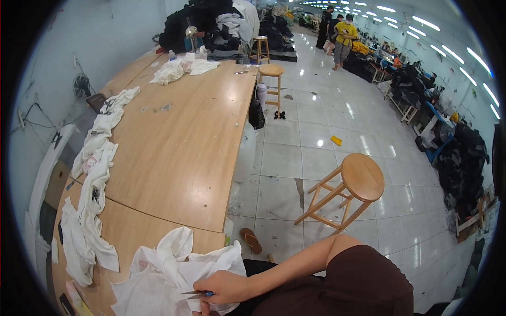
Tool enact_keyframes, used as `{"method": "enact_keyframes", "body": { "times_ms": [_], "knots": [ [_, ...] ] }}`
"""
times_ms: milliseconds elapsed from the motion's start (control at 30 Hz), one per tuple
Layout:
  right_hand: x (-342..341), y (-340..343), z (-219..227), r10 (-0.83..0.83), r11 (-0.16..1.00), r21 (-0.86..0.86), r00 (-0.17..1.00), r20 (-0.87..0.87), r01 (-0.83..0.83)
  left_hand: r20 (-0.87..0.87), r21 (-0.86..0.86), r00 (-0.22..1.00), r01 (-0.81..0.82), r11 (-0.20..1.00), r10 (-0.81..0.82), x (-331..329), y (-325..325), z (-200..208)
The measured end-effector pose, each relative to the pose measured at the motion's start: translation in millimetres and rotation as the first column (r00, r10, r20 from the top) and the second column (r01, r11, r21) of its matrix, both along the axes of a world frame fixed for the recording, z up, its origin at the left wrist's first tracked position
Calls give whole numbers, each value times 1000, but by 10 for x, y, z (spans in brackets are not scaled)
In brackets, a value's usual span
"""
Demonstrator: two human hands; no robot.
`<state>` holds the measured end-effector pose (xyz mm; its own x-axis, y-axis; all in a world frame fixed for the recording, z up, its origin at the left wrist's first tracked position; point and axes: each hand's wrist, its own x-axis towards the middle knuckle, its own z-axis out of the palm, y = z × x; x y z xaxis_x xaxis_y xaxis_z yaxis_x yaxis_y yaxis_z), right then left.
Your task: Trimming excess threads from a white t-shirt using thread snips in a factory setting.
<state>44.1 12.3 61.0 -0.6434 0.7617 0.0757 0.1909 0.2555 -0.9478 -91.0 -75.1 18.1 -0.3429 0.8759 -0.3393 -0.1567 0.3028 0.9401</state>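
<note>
At the near edge of the table, my right hand (225, 287) is closed around a small pair of thread snips (194, 294). The slim metal blades point left over a crumpled white cloth piece (153, 282), and the hand rests against that fabric. The cloth spreads over the table corner toward my lap. Bits of fingers show below the snips at the lower edge; whose hand they belong to is unclear. I see no left forearm, and my left hand cannot be made out.
A long wooden table (179, 142) carries a row of white garments (97, 168) along its left side and another white pile (179, 68) farther back. A wooden stool (362, 177) stands to the right, near a brown sandal (251, 240). Several people stand far off.
</note>
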Motion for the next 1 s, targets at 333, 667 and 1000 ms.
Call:
{"method": "enact_keyframes", "body": {
  "times_ms": [333, 667, 1000],
  "knots": [
    [-16, 39, -54, -44, 997, -74, 992, -116, 36, -193, 190, 981, 4, 982, 34, -51, -28, 243],
    [34, 172, 90, 39, 999, 12, 989, 144, -41, -30, 146, 988, -145, 979, 151, -99, -54, 239],
    [314, 72, 424, 312, 883, -388, 947, 70, -262, 119, 224, 990, 42, 974, -70, -56, 54, 301]
  ]
}}
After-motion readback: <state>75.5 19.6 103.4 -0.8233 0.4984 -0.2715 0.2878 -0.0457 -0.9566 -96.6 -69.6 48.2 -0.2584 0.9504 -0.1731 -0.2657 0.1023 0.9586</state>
